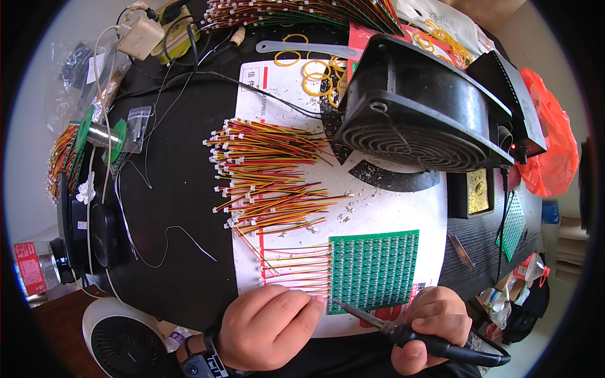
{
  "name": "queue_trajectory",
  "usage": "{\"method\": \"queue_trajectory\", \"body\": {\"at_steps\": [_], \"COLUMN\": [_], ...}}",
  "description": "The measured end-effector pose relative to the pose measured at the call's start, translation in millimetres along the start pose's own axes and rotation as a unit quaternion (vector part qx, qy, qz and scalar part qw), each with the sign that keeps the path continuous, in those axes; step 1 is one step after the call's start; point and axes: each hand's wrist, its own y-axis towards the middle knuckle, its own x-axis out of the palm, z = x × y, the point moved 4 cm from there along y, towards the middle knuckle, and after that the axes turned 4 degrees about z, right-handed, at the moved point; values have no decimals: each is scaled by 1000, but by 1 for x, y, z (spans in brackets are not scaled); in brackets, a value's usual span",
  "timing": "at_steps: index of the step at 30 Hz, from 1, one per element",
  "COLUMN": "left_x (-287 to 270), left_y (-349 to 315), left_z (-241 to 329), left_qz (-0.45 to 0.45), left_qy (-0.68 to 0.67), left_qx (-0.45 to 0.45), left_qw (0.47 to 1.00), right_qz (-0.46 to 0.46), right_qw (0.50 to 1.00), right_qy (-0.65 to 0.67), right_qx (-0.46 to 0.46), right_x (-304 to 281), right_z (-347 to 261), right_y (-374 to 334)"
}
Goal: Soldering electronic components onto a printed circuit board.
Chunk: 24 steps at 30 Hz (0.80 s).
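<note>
My right hand [435, 327] is wrapped round a soldering iron [435, 345] with a black handle, its tip at the lower left corner of a green circuit board [373, 271]. My left hand [271, 327] is closed in a pinch just left of that corner, on a thin wire lead whose plug end is hidden by the fingers. Along the board's left edge, a row of thin wire leads [296, 263] runs out leftward to small white plugs. Above them lies a pile of loose red, yellow and black wire leads [271, 170] with white plugs.
A black fan [422, 107] stands over the white sheet [290, 94]. Right of it are a soldering stand with a yellow sponge [480, 191] and another green board [512, 223]. Yellow rubber bands [316, 84] lie behind; a solder spool [101, 135] is at left.
</note>
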Motion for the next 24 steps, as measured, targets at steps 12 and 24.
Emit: {"method": "queue_trajectory", "body": {"at_steps": [12,24], "left_x": [0,1], "left_y": [1,-2], "left_z": [2,1], "left_qz": [27,17], "left_qy": [4,21], "left_qx": [8,15], "left_qw": [1000,1000], "right_qz": [-18,-19], "right_qw": [1000,999], "right_qy": [-5,2], "right_qx": [-25,-45], "right_x": [0,7], "right_z": [2,9], "right_y": [4,4]}}
